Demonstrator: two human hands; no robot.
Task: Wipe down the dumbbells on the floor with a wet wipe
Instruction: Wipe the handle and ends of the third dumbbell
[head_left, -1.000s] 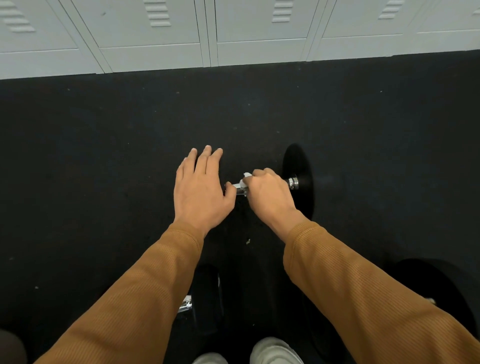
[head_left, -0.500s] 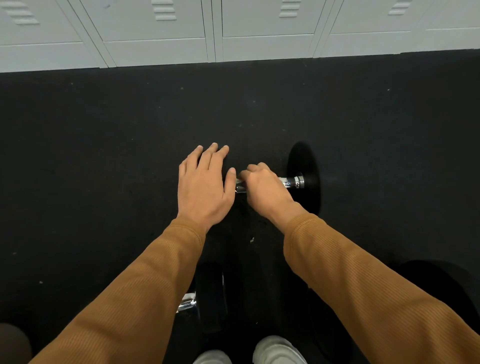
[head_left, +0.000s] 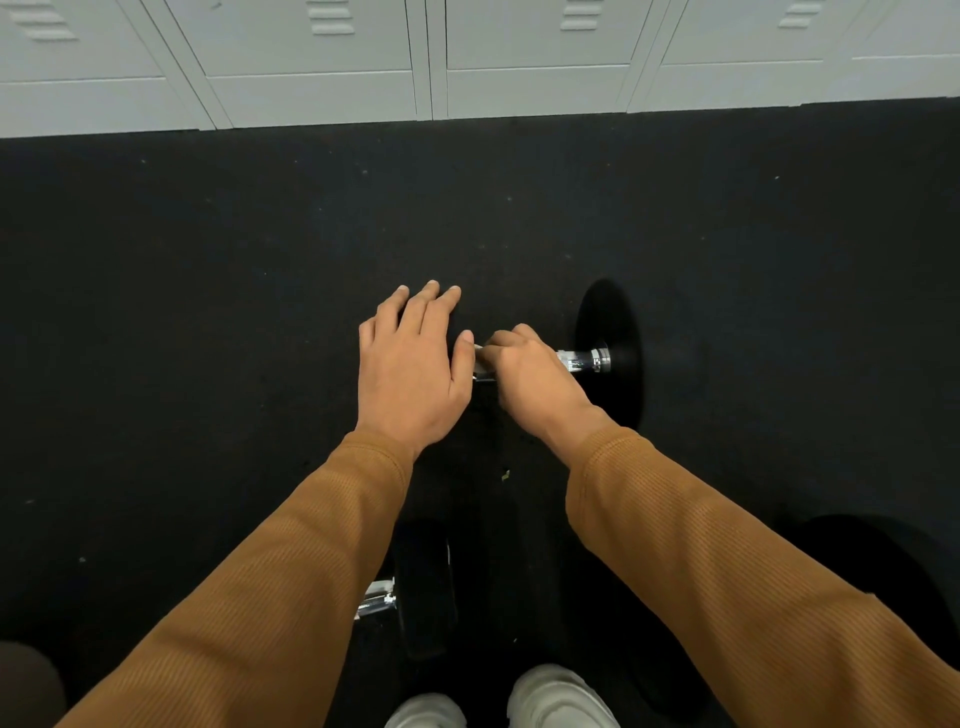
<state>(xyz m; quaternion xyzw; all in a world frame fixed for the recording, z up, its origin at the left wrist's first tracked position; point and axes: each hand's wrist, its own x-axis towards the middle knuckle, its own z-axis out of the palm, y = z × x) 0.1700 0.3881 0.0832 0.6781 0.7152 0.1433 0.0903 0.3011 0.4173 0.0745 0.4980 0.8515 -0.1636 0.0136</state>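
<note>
A dumbbell (head_left: 597, 358) is laid crosswise on the floor (head_left: 208, 312), a matt black surface flecked with pale specks. Its handle (head_left: 574, 359) is a bright chrome cylinder with a collar, and a flat, round black plate (head_left: 608, 312) is fixed at its right end. The right hand (head_left: 530, 379) is curled over the middle of the handle. Its grip is clamped on a wet wipe (head_left: 480, 358), of which only a white scrap is seen at the thumb side, against the bar. The left hand (head_left: 415, 364) is laid flat just beside it, fingers straight and close together, over the dumbbell's left end, which is lost against the dark floor. Both arms are covered by ribbed brown sleeves (head_left: 270, 597). A second dumbbell (head_left: 426, 587) is seen nearer the white shoes (head_left: 556, 696), and another black plate (head_left: 883, 561) low at the right. Open floor is left on both sides and ahead, as far as the pale grey metal lockers (head_left: 311, 78).
</note>
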